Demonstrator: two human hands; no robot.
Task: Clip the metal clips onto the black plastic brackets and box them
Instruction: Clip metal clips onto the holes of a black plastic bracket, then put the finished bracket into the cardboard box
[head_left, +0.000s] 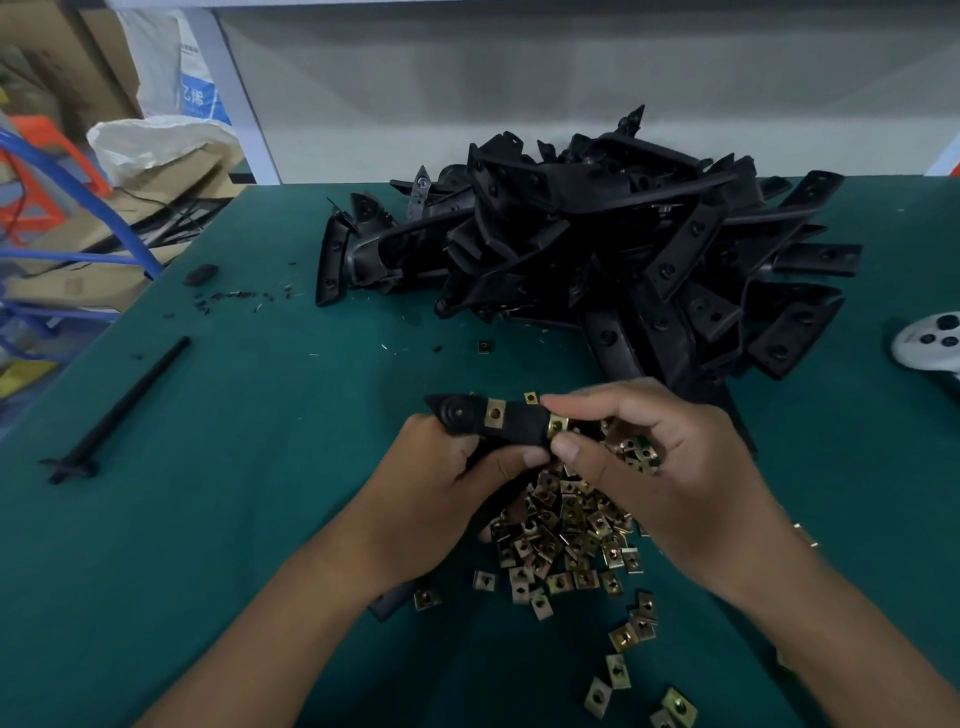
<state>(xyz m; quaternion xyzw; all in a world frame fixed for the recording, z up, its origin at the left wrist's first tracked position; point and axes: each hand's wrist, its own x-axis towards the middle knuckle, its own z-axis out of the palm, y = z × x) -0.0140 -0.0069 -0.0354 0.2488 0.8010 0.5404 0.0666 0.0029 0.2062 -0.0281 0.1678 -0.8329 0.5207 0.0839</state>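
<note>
1. My left hand (441, 467) is in the middle of the frame. Its fingers curl round a black bracket (488, 423) and hold it up off the green table (234, 519). My thumb lies along the near side of the bracket.

2. The bracket points to the upper left. Its pointy end sticks out past my left hand. One gold clip (494, 414) already sits on it, near the middle.

3. My right hand (670, 478) comes in from the lower right. Its thumb and first finger pinch a second gold clip (557, 425) at the right end of the bracket. The other fingers are bent and curl loosely underneath. More clips show inside that hand, but I cannot tell if I am gripping them.

4. Both of my arms reach up from the bottom of the frame, and my two thumbs almost meet.

5. A pile of loose clips (566, 530) lies on the table right under my hands. Some are spread toward the lower right.

6. A big heap of black brackets (597, 244) sits at the upper middle and right of the frame.

7. A long black stick (124, 405) lies at the left. A white thing with dark buttons (930, 338) is at the right edge.
</note>
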